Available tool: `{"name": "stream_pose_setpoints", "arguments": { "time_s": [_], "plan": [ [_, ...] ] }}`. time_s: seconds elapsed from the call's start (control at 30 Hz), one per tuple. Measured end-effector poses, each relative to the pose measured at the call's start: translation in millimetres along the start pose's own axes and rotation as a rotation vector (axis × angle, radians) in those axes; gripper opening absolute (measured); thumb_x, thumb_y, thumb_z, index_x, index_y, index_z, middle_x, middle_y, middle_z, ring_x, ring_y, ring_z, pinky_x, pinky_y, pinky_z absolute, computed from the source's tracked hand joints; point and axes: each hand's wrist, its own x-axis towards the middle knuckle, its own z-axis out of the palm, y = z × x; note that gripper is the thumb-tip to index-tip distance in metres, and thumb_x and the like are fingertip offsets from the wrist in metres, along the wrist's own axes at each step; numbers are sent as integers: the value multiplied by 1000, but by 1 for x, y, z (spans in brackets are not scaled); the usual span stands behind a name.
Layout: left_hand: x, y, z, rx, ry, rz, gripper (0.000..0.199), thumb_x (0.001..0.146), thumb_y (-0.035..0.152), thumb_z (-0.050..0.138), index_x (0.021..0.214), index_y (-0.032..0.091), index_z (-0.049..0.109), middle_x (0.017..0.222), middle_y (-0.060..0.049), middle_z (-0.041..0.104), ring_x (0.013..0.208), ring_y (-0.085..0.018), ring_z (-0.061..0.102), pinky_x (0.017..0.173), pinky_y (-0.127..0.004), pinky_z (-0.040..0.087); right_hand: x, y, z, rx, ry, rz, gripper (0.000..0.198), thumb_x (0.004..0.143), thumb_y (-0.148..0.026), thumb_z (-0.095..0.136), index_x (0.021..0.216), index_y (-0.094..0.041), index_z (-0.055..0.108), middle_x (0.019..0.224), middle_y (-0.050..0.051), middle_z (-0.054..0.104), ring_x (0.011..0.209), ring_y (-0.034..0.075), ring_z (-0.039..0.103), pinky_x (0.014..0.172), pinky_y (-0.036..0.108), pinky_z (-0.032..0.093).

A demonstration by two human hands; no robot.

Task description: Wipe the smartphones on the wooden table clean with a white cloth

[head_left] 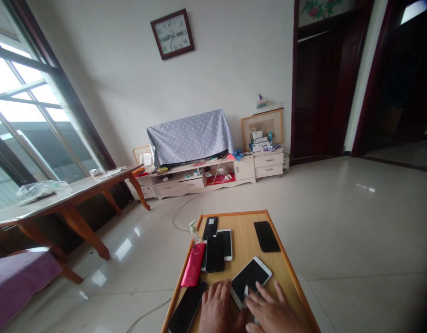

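Note:
A white smartphone with a dark screen lies aslant on the small wooden table. My left hand rests at its lower left end, fingers close together and thumb along the bottom edge, gripping it. Over the lower part of the screen, my right hand presses a small white piece, like a tissue or wipe, under its fingers; most of that piece is hidden. Beside my left hand is a black smartphone. Farther up lie a red smartphone and a black smartphone overlapping a white one.
Another dark phone lies at the table's right, and one more at the far left by a pump bottle. The table's raised wooden rim borders the tiled floor. A white TV cabinet stands against the wall.

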Motion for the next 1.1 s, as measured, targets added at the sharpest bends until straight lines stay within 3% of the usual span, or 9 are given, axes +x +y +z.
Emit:
{"name": "stream_pose_setpoints", "arguments": {
  "time_s": [0.17, 0.23, 0.47, 0.6, 0.7, 0.77, 0.9, 0.97, 1.1],
  "plan": [
    [-1, 7, -4, 15, 0, -27, 71, 75, 49, 60, 141, 24, 52, 144, -7, 56, 137, -29, 42, 115, -41, 28, -5, 43, -4, -155, 229, 258, 52, 95, -56, 45, 138, -31, 59, 146, 7, 53, 144, 42, 31, 113, 76, 3],
    [-1, 8, -4, 25, -8, -37, 71, 74, 49, 60, 141, 25, 51, 145, -7, 55, 137, -29, 42, 115, -41, 27, -4, 46, 1, -178, 261, 286, 53, 95, -56, 45, 138, -28, 60, 146, 10, 53, 145, 43, 29, 113, 76, 4],
    [-1, 3, -1, 41, -27, -22, 71, 77, 51, 58, 143, 25, 49, 147, -7, 53, 138, -30, 41, 114, -42, 28, -1, 8, 14, -30, 26, -18, 59, 92, -68, 47, 142, -37, 54, 149, 6, 49, 143, 42, 34, 113, 74, 19],
    [-1, 3, 1, 29, 2, -16, 70, 77, 51, 58, 142, 26, 50, 146, -7, 54, 137, -29, 41, 114, -41, 28, 0, 25, 4, -116, 189, 150, 59, 97, -65, 36, 142, -32, 55, 149, 7, 49, 145, 42, 28, 113, 76, 8],
    [-1, 3, 1, 14, 15, -16, 70, 76, 51, 58, 142, 27, 50, 145, -6, 55, 136, -28, 42, 114, -40, 28, 4, 36, 0, -160, 293, 269, 61, 99, -64, 31, 139, -27, 59, 149, 8, 50, 146, 42, 26, 113, 75, 8],
    [-1, 2, 1, 10, 7, -15, 71, 76, 50, 58, 142, 26, 50, 145, -6, 54, 137, -28, 41, 114, -40, 27, 7, 30, 5, -141, 268, 240, 60, 98, -65, 32, 138, -29, 59, 149, 7, 50, 146, 42, 28, 114, 74, 10],
    [2, -4, 2, 30, -70, -25, 73, 73, 43, 59, 144, 26, 47, 148, -5, 52, 138, -28, 40, 114, -39, 28, 12, -1, 23, -9, 66, 9, 60, 95, -69, 38, 140, -35, 57, 149, 6, 49, 143, 41, 33, 115, 71, 19],
    [3, -7, 3, 34, -86, -28, 75, 72, 40, 59, 145, 27, 46, 148, -4, 52, 138, -27, 40, 113, -39, 29, 12, -9, 27, 22, 45, -52, 58, 95, -68, 39, 140, -36, 57, 147, 5, 51, 143, 40, 34, 116, 68, 21],
    [0, -5, 3, -4, 3, 7, 71, 75, 47, 59, 142, 27, 49, 146, -5, 54, 136, -27, 41, 114, -39, 28, 12, 10, 16, -76, 193, 89, 58, 98, -66, 33, 140, -34, 57, 147, 4, 52, 145, 41, 30, 116, 71, 12]
  ]
}}
